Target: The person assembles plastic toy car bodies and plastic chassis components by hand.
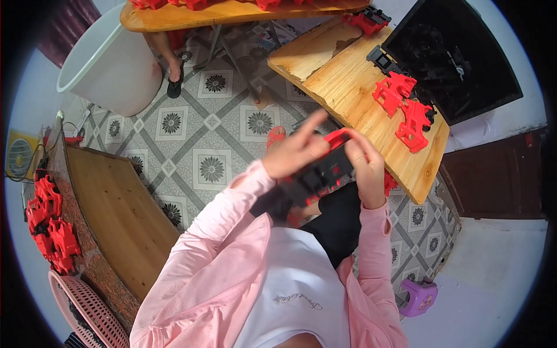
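Note:
Above my lap is a black plastic part with red pieces (pixel 322 173), tilted and smeared by motion. My right hand (pixel 365 165) grips its right end, with the thumb on top and the fingers around the far edge. My left hand (pixel 297 149) is at the part's left side. Its index finger stretches away while the other fingers curl against the red edge; motion blurs them, and the thumb is hidden. On the wooden table (pixel 354 110) to the right lie red plastic frames (pixel 394 90) and a black plastic piece (pixel 380 60).
A dark screen (pixel 458 58) stands at the table's far right. Another wooden table (pixel 243 17) holds red parts at the back, near a person's foot (pixel 175 69). Left are a white tub (pixel 116 69), more red parts (pixel 49 223) and a pink basket (pixel 93 313). A purple stool (pixel 419 297) is right.

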Motion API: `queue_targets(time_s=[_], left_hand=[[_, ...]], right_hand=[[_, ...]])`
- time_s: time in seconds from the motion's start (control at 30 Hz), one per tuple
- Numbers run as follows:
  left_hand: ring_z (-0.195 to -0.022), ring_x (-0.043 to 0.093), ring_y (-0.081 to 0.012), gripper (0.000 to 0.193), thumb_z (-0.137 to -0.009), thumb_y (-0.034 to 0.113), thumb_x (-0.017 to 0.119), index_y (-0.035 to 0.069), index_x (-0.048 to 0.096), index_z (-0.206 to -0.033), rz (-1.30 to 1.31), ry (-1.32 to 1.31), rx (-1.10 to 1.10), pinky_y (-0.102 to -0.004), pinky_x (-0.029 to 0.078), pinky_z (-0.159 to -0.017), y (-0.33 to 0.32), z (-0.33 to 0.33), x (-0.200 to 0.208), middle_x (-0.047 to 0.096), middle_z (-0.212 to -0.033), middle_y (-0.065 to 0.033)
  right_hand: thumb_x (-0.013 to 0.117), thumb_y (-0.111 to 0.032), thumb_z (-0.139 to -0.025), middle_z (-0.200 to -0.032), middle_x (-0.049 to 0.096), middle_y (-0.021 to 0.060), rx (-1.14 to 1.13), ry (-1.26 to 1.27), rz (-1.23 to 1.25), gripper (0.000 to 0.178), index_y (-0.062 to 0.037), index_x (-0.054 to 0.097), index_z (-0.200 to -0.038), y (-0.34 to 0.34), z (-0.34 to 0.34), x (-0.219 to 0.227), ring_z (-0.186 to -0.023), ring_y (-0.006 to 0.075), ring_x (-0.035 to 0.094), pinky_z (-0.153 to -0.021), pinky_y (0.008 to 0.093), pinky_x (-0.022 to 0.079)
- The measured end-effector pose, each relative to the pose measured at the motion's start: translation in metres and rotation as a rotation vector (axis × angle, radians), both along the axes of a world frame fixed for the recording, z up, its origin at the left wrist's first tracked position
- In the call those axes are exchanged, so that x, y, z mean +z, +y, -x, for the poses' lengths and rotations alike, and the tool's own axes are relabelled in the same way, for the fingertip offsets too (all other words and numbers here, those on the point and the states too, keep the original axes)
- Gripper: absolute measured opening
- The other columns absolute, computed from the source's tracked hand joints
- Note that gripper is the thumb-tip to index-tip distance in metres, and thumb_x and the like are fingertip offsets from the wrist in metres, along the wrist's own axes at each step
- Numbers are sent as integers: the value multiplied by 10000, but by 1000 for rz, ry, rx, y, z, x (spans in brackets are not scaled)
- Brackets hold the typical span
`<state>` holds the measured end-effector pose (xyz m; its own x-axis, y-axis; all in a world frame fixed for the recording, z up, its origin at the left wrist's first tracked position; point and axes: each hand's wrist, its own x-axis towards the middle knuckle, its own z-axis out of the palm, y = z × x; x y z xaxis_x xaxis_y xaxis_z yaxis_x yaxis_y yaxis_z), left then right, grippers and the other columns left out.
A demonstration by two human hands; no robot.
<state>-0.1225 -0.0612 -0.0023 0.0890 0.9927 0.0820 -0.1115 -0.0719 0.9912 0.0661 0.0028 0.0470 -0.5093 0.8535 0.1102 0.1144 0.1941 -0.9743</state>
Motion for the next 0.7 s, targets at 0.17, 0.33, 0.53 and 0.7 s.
queue_targets(time_s=[0.17,0.33,0.53,0.7], left_hand=[[-1335,360,-321,1184,-746,661,692,116,-2,-1534,-106,-348,302,-421,348,-1062,-23,7,-10,359,-1450,-226],[-1285,416,-201,821,-820,362,732,74,311,-1463,-55,-293,425,-332,314,-1082,-29,-7,-4,453,-1366,-122],[-1198,509,-182,561,-882,324,643,11,510,-1329,-27,-50,223,-345,348,-1062,-25,-2,-5,568,-1267,-84],[-1179,505,-158,463,-911,246,576,10,523,-1306,98,-118,90,-323,359,-1046,-12,-14,1,553,-1280,-96]], right_hand=[[439,-300,-1027,-1134,595,43,-394,586,384,311,-58,520,-1205,-14,12,-34,-1030,167,584,-884,328,476],[500,-200,-995,-1302,496,86,-177,478,504,445,-23,395,-1389,-49,2,-53,-1140,155,499,-950,331,415],[515,-422,-970,-1507,294,187,324,237,351,731,-2,225,-1492,-9,-20,-44,-1406,229,287,-1137,347,233],[569,-153,-956,-1269,553,92,138,221,420,465,29,461,-1370,-14,11,-26,-1159,136,513,-991,259,393]])
